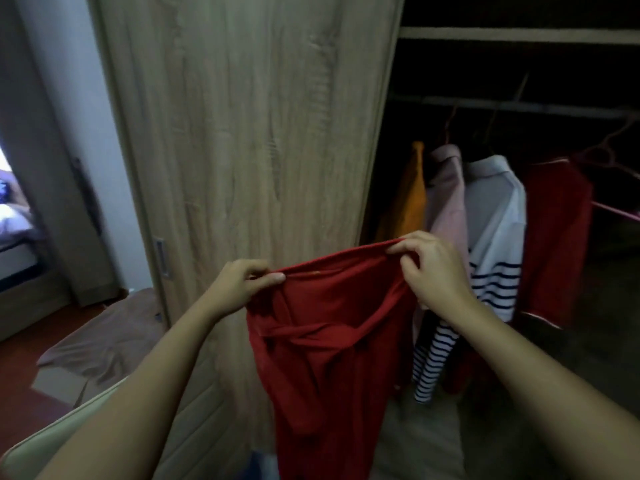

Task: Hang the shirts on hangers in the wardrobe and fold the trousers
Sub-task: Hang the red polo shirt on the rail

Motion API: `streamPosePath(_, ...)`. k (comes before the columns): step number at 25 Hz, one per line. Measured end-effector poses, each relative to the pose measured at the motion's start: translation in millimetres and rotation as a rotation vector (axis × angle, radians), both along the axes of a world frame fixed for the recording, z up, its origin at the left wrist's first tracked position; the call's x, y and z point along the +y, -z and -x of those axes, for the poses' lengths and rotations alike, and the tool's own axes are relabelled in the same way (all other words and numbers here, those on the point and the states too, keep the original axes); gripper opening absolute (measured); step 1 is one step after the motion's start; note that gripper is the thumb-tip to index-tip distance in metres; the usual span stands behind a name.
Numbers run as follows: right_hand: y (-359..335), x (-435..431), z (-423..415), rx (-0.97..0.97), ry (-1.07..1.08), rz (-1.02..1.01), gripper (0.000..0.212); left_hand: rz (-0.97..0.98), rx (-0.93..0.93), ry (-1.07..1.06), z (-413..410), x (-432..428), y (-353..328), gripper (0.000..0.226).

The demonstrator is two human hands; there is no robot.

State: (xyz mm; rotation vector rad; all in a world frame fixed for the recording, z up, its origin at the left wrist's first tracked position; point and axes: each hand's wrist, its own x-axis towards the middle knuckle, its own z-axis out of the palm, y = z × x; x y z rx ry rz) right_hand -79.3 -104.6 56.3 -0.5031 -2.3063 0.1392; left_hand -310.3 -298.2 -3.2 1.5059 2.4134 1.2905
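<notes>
I hold up a red garment (332, 341) by its top edge in front of the wardrobe; it looks like red trousers held at the waistband, with a tie hanging across the front. My left hand (242, 282) pinches the left end of that edge. At the right end, my right hand (429, 268) grips the edge with curled fingers. The cloth hangs down past the bottom of the view. Inside the open wardrobe, an orange shirt (412, 199), a pink shirt (446, 202), a white shirt with navy stripes (495, 237) and a red shirt (554, 237) hang on the rail (512, 107).
The wooden sliding door (249, 133) stands shut on the left half of the wardrobe. A brownish cloth (104, 337) lies on the floor at the left. A pale chair edge (52, 441) is at bottom left. A pink hanger (620, 209) juts out at far right.
</notes>
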Motion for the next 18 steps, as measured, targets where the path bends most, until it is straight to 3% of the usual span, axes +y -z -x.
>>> streamPosePath(5,4,4,-37,-0.170,0.053,-0.019,0.038,-0.275,0.291,-0.025,-25,36,-16,0.023)
streamPosePath(9,-5,9,-59,-0.126,0.139,0.004,0.034,-0.336,0.525,0.024,-47,52,-28,0.011)
streamPosePath(12,-15,10,-73,-0.065,0.184,0.020,0.021,-0.214,0.677,0.074,-46,62,-20,0.024)
streamPosePath(18,-10,13,-102,-0.091,0.272,0.061,0.029,0.235,0.568,0.129,-65,100,51,0.069)
